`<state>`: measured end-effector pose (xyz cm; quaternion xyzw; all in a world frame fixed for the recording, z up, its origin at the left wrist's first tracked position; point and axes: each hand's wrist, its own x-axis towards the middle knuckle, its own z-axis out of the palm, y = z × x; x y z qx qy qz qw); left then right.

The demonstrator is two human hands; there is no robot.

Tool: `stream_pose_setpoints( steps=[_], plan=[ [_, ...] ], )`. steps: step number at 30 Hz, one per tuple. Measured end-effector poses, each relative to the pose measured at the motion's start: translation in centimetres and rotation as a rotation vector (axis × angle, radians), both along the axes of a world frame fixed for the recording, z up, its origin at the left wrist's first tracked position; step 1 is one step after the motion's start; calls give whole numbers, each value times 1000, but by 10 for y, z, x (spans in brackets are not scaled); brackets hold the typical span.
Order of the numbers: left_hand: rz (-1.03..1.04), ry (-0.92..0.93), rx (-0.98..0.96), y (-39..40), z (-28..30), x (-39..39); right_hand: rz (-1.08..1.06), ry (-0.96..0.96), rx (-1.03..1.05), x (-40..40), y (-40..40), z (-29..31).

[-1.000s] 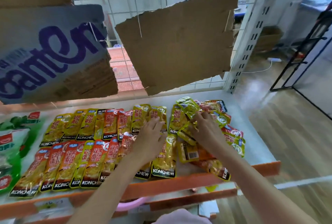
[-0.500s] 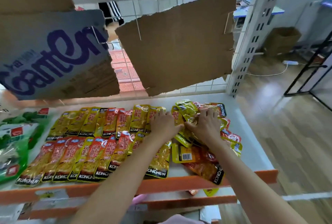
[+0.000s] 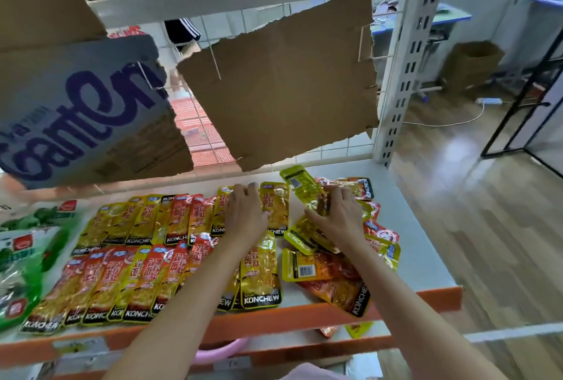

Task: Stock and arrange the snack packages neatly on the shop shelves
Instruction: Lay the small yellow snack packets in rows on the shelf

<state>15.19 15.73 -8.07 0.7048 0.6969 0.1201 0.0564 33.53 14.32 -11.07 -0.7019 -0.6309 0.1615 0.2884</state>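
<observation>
Two hands are working on the shelf (image 3: 426,245). The left hand (image 3: 243,215) is pressing flat, fingers straight, on the tidy snack rows (image 3: 146,245). Beside those rows, the right hand (image 3: 338,215) is pinching a yellow pack (image 3: 300,183) above the messy pile (image 3: 335,276).

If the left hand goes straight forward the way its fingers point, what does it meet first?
Probably the bare white shelf behind the rows, then the torn cardboard sheet at the back; the left hand now rests on the back-row packets.

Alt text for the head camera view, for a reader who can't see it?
Two bare hands sort yellow-and-red foil snack packets on a white shelf: the left hand lies flat on the neat rows, while the right hand lifts a yellow packet from a jumbled pile.
</observation>
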Motion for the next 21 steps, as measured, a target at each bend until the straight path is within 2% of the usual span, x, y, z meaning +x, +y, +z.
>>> stream_pose_setpoints(
  steps=[1,3,6,7,9,12,17,19,21],
  plan=[
    [-35,-1,28,-3,0,4,-2,43,12,0,0,1],
    [-138,-34,27,-11,-1,17,-14,249,33,3,-3,6],
    [-230,-66,-152,-25,-10,42,-39,638,82,9,-9,11],
    [-228,-69,-212,-28,-13,49,-71,686,104,11,-10,12],
    [-167,-142,-276,-31,-14,56,-109,662,117,13,-9,11],
    [-110,-377,-275,-31,-3,57,-89,527,56,11,-7,10],
    [-7,-692,-109,-38,20,37,-123,868,40,18,-10,15],
    [31,-907,-89,-45,29,26,-102,918,36,19,-13,19],
    [66,-1258,-178,-54,38,16,-51,886,26,17,-21,22]
  ],
)
